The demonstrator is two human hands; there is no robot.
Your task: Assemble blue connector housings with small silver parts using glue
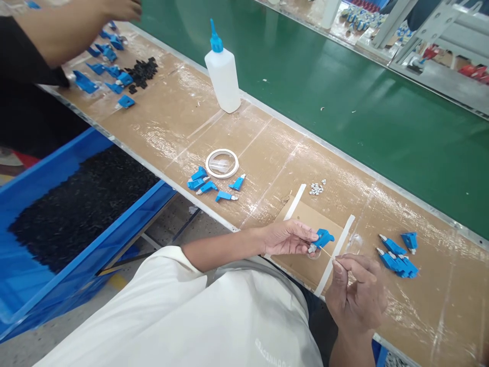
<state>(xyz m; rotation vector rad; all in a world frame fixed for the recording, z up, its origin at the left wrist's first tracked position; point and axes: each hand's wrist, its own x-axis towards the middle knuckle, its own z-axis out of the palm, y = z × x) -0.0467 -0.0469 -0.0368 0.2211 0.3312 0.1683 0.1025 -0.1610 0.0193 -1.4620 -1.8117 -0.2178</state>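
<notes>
Between the fingertips of my left hand (292,237) is a small blue plastic part (324,238) with a whitish piece at its lower end. My right hand (357,285) pinches a thin pale stick (327,252), whose far end reaches the blue part. Both hands are over a cardboard sheet (305,272) held down by white tape strips (336,252). A little pile of tiny whitish pieces (317,188) lies just beyond the sheet. To the right sit several similar blue parts (399,260); more blue parts (206,187) rest to the left.
A roll of tape (222,163) and a white squeeze bottle with a blue nozzle (223,76) stand on the bench. Beyond runs a green belt (305,86). At left, a co-worker's arm (64,33) reaches over blue and black parts, above a blue bin (23,193) of black pieces.
</notes>
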